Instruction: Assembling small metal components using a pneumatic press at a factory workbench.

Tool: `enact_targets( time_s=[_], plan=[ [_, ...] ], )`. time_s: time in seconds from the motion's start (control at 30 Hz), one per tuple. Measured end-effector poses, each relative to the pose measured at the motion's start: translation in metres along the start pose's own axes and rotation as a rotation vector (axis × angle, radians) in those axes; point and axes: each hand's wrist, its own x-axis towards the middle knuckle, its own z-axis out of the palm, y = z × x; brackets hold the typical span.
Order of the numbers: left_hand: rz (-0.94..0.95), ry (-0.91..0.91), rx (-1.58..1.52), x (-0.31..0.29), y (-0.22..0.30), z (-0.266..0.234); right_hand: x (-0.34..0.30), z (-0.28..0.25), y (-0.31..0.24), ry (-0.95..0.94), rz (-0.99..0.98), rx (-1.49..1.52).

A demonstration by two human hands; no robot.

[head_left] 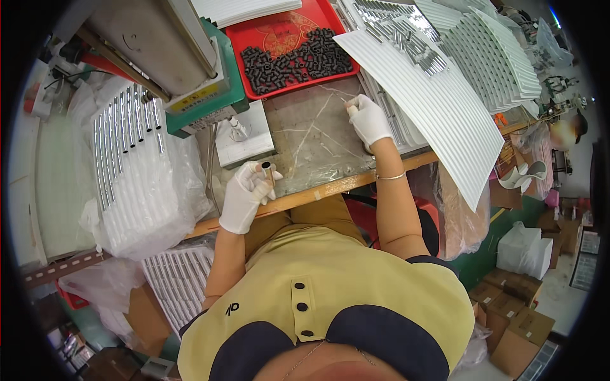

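Observation:
My left hand, in a white glove, is closed around a short metal tube with a black end facing up, just over the table's front edge. Left of centre, a square metal plate with a small upright peg sits beyond that hand, beneath the press with its green body. My right hand, also gloved, is curled closed above the tabletop, beside a stack of white ribbed sheets. Whatever its fingers hold is too small to make out.
A red tray of small black plastic parts lies at the back. Shiny tubes in a ribbed holder stand left, partly wrapped in plastic. Loose tubes lie on the white ribbed sheets at right; one sheet overhangs the wooden table edge.

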Motion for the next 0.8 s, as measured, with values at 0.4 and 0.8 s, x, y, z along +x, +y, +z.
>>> enact_targets(
  time_s=[0.4, 0.8],
  plan=[
    [0.080, 0.143, -0.009, 0.002, -0.009, -0.003, 0.075, 0.023, -0.068, -0.015, -0.244, -0.548],
    [0.074, 0.251, 0.240, 0.052, 0.011, 0.012, 0.050, 0.009, -0.076, 0.046, -0.504, -0.376]
  ],
)
